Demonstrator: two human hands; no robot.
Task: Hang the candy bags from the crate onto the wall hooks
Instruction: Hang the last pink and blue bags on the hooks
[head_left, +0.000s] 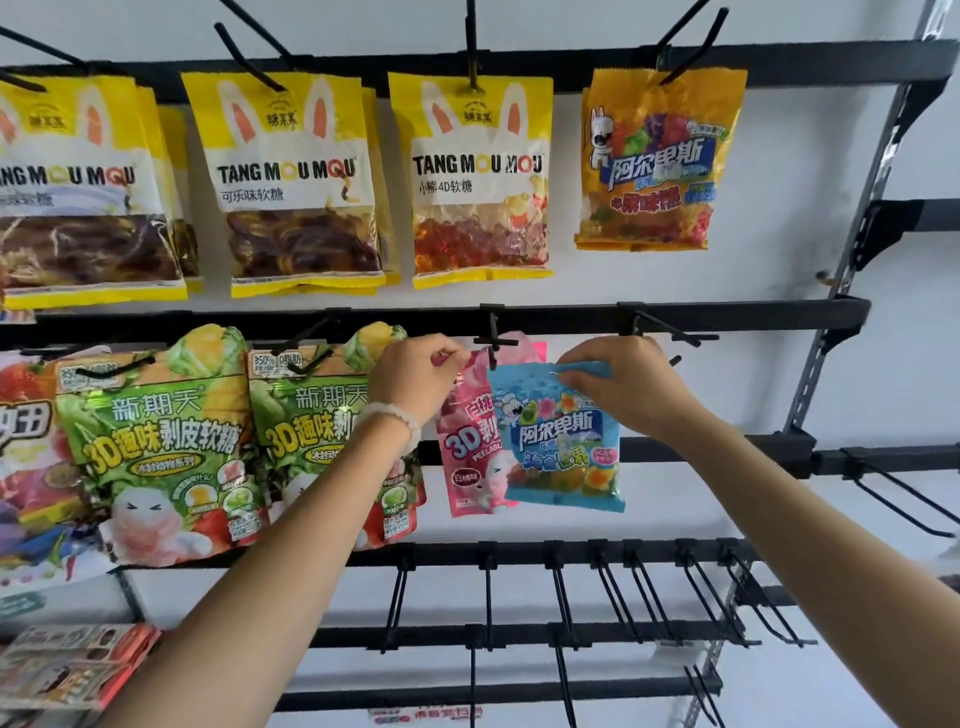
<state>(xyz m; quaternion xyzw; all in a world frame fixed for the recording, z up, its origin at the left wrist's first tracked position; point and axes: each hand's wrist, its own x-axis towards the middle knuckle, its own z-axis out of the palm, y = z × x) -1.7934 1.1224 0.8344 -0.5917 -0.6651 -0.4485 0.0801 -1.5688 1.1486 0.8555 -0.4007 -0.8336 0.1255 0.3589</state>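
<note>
Fingers (574, 375) pinching blue bag (563, 447) edge

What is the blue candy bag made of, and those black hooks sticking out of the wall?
The blue candy bag looks like thin glossy plastic film: it shines, crinkles, and has a clear window showing sweets. The black wall hooks look like thin metal wire with a matte dark coating, being slim, straight and rigid, though moulded plastic can't be ruled out.

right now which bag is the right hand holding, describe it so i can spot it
Find the middle black rail of the wall rack. Below it hang green bags, then a pink bag. Overlapping the pink one's right side is the blue candy bag, pinched at its top by the right hand; it is the only blue one.
</note>
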